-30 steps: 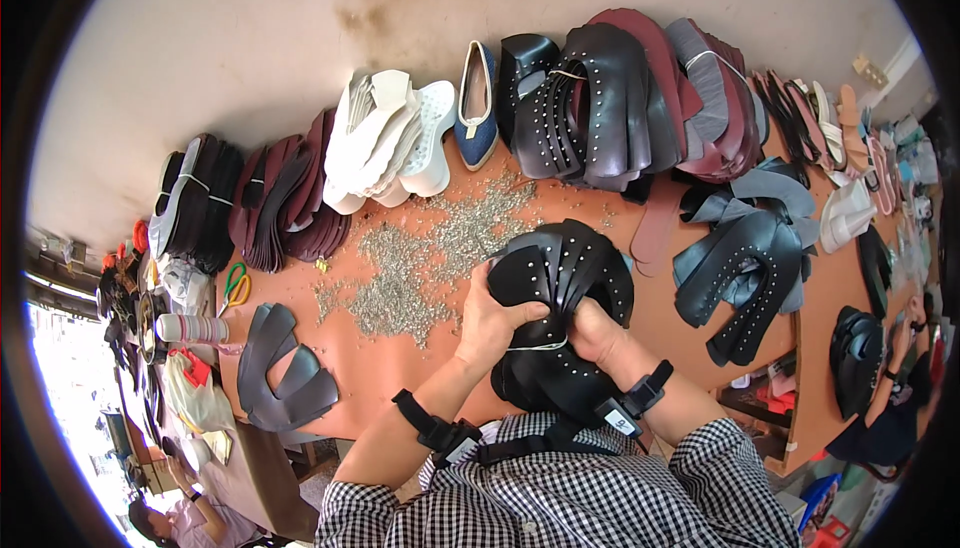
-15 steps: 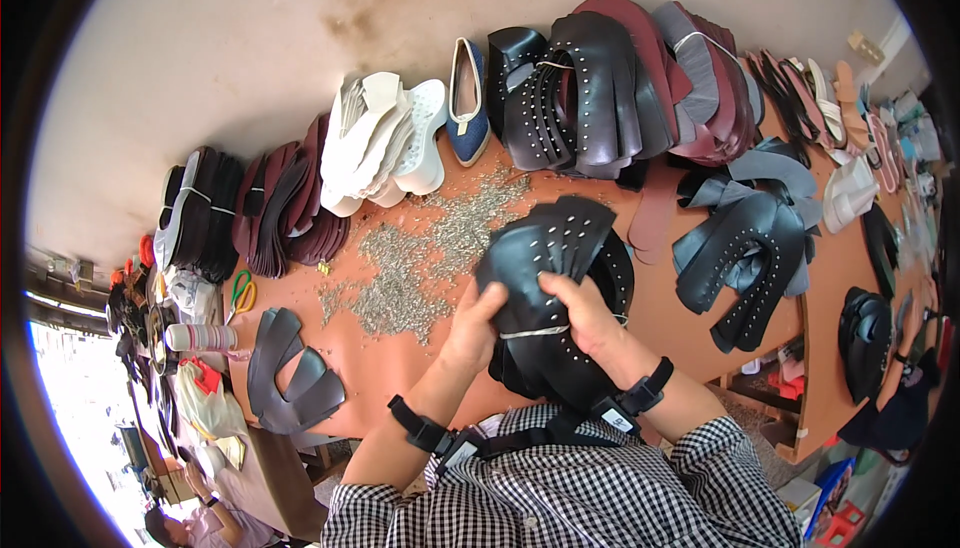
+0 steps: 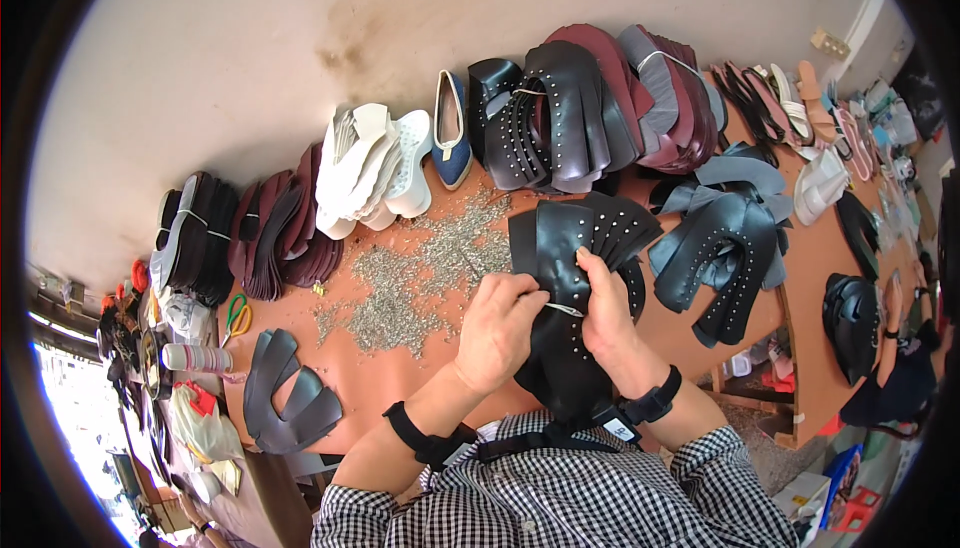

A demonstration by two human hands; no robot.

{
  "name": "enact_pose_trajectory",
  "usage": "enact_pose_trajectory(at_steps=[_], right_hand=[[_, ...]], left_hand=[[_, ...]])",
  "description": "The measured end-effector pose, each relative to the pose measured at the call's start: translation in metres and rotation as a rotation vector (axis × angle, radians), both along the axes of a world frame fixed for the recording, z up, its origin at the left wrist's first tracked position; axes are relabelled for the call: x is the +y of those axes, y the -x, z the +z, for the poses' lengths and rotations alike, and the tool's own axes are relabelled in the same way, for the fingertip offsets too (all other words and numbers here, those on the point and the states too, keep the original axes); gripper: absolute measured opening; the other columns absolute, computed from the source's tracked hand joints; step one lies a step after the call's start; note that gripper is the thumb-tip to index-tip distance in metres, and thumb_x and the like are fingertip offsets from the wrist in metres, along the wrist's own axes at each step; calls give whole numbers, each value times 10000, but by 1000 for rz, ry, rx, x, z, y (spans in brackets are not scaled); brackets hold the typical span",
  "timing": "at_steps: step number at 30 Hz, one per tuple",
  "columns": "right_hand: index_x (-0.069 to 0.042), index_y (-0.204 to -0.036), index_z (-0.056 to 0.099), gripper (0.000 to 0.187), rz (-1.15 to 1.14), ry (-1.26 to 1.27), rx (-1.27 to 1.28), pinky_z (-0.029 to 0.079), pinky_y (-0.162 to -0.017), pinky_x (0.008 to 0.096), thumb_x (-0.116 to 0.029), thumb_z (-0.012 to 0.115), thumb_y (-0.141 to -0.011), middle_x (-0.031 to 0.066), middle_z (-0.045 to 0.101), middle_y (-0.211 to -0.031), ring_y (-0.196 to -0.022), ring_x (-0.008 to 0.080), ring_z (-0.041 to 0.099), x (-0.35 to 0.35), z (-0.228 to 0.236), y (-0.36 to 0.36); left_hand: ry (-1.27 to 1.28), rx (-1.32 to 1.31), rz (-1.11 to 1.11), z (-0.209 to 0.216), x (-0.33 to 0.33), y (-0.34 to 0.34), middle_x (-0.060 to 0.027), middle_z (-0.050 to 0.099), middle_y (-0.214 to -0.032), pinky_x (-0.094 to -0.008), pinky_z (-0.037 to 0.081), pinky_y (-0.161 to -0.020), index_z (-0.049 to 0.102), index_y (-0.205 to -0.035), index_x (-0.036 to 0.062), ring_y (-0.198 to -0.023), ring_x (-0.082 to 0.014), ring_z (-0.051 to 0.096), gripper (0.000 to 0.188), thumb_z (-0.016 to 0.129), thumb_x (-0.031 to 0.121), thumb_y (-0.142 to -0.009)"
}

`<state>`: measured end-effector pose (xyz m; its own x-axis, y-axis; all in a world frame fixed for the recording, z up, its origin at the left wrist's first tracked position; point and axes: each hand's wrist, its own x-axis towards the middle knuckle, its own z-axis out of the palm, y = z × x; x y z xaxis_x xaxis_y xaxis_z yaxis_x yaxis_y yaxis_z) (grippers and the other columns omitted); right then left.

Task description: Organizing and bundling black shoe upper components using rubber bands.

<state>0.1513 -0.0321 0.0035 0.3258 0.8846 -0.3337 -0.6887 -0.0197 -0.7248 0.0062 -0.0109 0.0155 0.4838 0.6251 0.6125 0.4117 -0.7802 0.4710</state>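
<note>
A bundle of black studded leather shoe uppers [image 3: 558, 238] is held up in front of my chest, its far ends fanned apart. My right hand [image 3: 608, 318] grips its right side, thumb on top and the fingers mostly hidden behind. Around the bundle's middle runs a thin white band [image 3: 566, 309]. The fingertips of my left hand [image 3: 497, 333] pinch that band at its left and pull it slightly off the leather. Beyond my left hand, a heap of small metal studs [image 3: 395, 298] is spread over the tan table [image 3: 375, 403].
Loose grey-black uppers [image 3: 290, 408] lie at the left, near green-handled scissors [image 3: 237, 316]. Along the wall stand maroon stacks [image 3: 285, 218], white soles [image 3: 410, 163], a blue shoe [image 3: 452, 153] and studded stacks [image 3: 575, 118]. More studded uppers [image 3: 730, 258] lie right. A co-worker's arm [image 3: 893, 308] shows far right.
My left hand has gone from resting on the bundle's left side to pinching the white band. The fanned ends have swung to the right. The whole view has shifted slightly.
</note>
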Motion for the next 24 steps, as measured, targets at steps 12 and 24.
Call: enact_pose_trajectory(at_steps=[12,24], right_hand=[[66,-984,528,309,-87,220,-100,453,-740,270,-200,560,-829,94,573,-961,-852,131,553,-16,-23,6],[81,-902,548,324,-59,399,-151,478,-612,307,-228,573,-809,137,597,-857,-721,185,584,-10,-56,7]], left_hand=[[248,311,-167,9,-5,4,-112,550,-721,-337,451,-634,527,-835,13,-802,-263,539,124,582,69,-739],[86,415,-586,5,-33,-2,-40,494,-649,-341,374,-631,513,-609,70,-688,-219,475,182,667,162,-636]])
